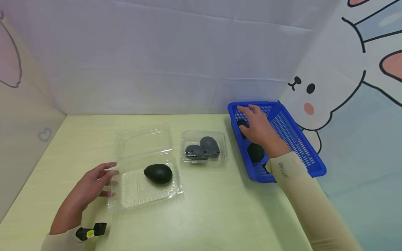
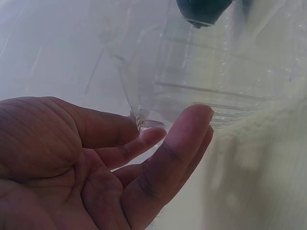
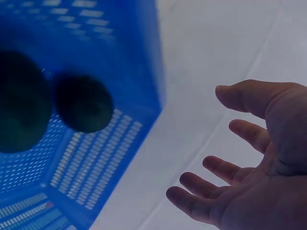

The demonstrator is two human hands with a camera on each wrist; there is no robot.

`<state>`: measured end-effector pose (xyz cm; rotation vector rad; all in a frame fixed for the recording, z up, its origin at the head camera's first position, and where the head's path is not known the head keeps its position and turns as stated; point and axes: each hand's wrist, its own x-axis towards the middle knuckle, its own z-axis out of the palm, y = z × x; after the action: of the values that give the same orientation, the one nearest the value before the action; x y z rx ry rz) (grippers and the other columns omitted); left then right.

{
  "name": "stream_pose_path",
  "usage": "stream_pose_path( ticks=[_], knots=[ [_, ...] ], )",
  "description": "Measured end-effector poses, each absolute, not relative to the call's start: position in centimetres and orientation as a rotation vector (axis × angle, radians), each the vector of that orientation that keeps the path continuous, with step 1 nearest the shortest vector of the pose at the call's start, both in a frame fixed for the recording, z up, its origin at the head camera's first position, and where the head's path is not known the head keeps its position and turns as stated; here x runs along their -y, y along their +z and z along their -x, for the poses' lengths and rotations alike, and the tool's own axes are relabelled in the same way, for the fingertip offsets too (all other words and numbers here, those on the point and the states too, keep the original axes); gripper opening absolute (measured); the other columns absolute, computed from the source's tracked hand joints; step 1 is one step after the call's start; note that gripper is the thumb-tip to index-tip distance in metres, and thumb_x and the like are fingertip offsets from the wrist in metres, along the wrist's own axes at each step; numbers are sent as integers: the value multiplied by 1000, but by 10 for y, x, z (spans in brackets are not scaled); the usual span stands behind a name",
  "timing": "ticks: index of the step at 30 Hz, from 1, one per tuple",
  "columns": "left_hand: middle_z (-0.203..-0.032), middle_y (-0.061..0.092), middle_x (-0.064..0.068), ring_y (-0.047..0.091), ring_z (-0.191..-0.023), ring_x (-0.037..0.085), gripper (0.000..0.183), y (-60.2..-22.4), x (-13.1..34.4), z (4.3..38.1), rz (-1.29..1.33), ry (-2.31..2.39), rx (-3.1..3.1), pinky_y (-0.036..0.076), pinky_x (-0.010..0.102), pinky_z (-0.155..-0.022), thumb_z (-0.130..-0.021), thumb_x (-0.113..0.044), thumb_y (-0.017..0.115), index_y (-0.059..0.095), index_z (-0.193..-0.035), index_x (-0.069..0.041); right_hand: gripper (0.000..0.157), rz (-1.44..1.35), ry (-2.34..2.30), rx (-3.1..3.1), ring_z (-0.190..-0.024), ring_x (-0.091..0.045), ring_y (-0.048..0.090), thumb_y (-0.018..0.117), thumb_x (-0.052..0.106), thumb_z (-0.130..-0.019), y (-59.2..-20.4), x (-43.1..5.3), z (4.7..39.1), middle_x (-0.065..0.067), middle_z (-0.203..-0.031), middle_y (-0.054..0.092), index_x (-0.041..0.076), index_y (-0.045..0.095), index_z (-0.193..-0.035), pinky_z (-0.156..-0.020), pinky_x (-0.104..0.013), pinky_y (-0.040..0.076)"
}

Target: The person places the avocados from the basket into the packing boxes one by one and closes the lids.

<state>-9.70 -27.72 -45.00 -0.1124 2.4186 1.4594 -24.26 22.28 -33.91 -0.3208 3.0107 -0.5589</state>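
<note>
A clear plastic clamshell box [image 1: 132, 190] lies with its lid folded back on the table. One glossy, dark avocado [image 1: 159, 174] rests in its tray, and the tip of this fruit shows dark green in the left wrist view. My left hand [image 1: 95, 183] pinches the box's left edge between thumb and fingers, as the left wrist view [image 2: 139, 158] of that hand shows. Over the blue basket [image 1: 290, 136] is my right hand [image 1: 259, 127], fingers spread and holding nothing. Below it in the basket lie dark avocados [image 1: 255, 152], partly hidden by the hand and sleeve.
Between the open box and the basket stands a second clear box [image 1: 185, 139], its lid shut over two dark rounded fruits. A white cloth wall [image 1: 157, 69] rises behind the table [image 1: 201, 216], and a printed panel [image 1: 355, 146] stands at the right, beside the basket.
</note>
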Motion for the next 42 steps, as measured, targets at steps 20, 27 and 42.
stream_pose_path(
  ticks=[20, 27, 42],
  knots=[
    [-148, 42, 40, 64, -113, 40, 50, -448, 275, 97, 131, 1483, -2397, 62, 37, -71, -114, -16, 39, 27, -157, 6, 80, 180, -478, -2852, -144, -57, 26, 69, 5, -97, -373, -249, 290, -31, -163, 14, 11, 26, -164, -111, -69, 32],
    [-148, 42, 40, 64, -113, 39, 50, -449, 274, 98, 132, 1486, -2393, 62, 36, -71, -114, -16, 40, 27, -157, 5, 81, 158, -484, -2788, -144, -55, 28, 70, 2, -95, -387, -253, 298, -33, -163, 14, 8, 26, -163, -112, -66, 33],
    [-149, 41, 39, 65, -112, 36, 51, -448, 275, 96, 132, 1495, -2384, 62, 37, -71, -114, -19, 41, 28, -158, 4, 72, 247, -447, -2733, -147, -49, 27, 67, 8, -97, -409, -255, 306, -30, -161, 23, 6, 33, -161, -116, -64, 28]
  ],
)
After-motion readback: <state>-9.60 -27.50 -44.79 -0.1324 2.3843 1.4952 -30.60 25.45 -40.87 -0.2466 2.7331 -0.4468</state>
